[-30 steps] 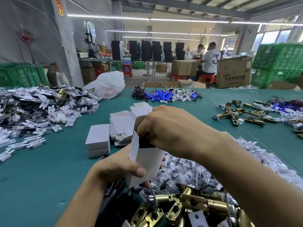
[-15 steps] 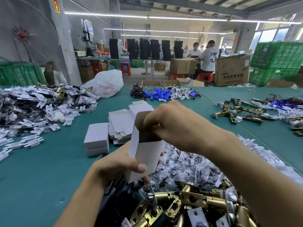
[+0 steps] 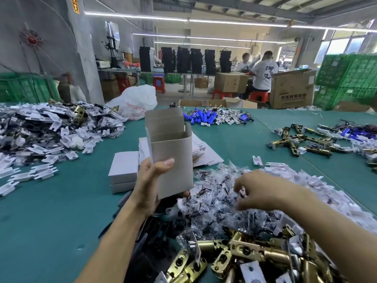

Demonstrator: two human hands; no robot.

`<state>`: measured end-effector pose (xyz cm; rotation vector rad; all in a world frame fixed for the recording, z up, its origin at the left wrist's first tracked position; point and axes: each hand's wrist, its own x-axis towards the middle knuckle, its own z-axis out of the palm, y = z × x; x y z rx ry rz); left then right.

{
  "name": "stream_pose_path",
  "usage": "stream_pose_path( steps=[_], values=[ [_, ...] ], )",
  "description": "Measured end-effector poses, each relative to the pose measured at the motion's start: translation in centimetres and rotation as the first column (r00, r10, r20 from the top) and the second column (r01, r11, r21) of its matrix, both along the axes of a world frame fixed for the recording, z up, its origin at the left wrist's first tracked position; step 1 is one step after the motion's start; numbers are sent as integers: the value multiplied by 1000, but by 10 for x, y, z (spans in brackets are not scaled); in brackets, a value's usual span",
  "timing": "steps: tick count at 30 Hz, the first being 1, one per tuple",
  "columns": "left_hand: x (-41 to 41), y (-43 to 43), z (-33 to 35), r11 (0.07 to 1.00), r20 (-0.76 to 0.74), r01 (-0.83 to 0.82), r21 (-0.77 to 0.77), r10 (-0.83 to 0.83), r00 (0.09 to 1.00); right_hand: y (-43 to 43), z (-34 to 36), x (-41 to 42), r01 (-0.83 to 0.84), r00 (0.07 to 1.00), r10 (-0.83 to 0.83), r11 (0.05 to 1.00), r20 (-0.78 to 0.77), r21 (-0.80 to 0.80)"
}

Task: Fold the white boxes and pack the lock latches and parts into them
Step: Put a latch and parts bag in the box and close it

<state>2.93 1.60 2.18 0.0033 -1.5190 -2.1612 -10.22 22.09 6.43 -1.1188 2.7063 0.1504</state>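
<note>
My left hand [image 3: 149, 184] grips an unfolded white box [image 3: 171, 160] by its lower half and holds it upright above the table, top flap standing open. My right hand [image 3: 259, 193] is lower and to the right, on a heap of small clear bags of dark parts [image 3: 212, 203]. Its fingers and thumb curve apart into the bags; blur hides whether it holds one. Brass lock latches [image 3: 244, 254] lie piled nearest me. Two closed white boxes [image 3: 123, 170] are stacked left of my left hand. Flat box blanks [image 3: 202, 152] lie behind the held box.
The green table [image 3: 51, 211] carries white plastic pieces at the left [image 3: 51, 135] and right [image 3: 326, 190], blue cells [image 3: 200, 117] at the back and more latches [image 3: 302, 141] far right. A white sack [image 3: 134, 103] sits at the far edge. People work beyond.
My right hand has left the box top and dropped right onto the heap of bags. My left hand has raised the box, now open at the top.
</note>
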Motion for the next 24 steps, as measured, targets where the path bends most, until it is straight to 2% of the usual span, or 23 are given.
stream_pose_path(
  steps=[2,7,9,11,13,15,17,18,20,24],
  values=[
    [0,2,0,998,-25,-54,-31,53,998,0,-10,-1,-10,999,9,1000,-35,-24],
    [-1,7,0,997,-7,-68,-48,68,998,3,-10,-9,-28,997,20,993,-70,-114],
    [-2,9,-2,995,21,-88,-54,90,996,5,-3,-13,-34,995,12,975,-100,-220],
    [-3,12,-4,994,47,-91,-53,93,995,6,8,-15,-83,991,35,918,-128,-388],
    [-3,14,-4,996,74,-69,-60,74,995,4,27,-8,-103,994,51,764,-101,-636],
    [-3,15,-4,995,97,-38,-97,48,994,-1,48,7,-100,989,145,518,-28,-850],
    [-4,17,-4,991,116,-2,-136,18,993,-10,67,24,-110,966,256,323,-25,-940],
    [-4,19,-5,988,122,20,-150,-2,993,-15,73,31,-152,958,275,276,-74,-949],
    [-4,22,-6,984,133,55,-169,-32,991,-26,80,42,-263,946,262,279,-190,-924],
    [-4,27,-6,980,140,93,-176,-68,988,-42,70,46,-336,937,264,498,-229,-800]
  ],
)
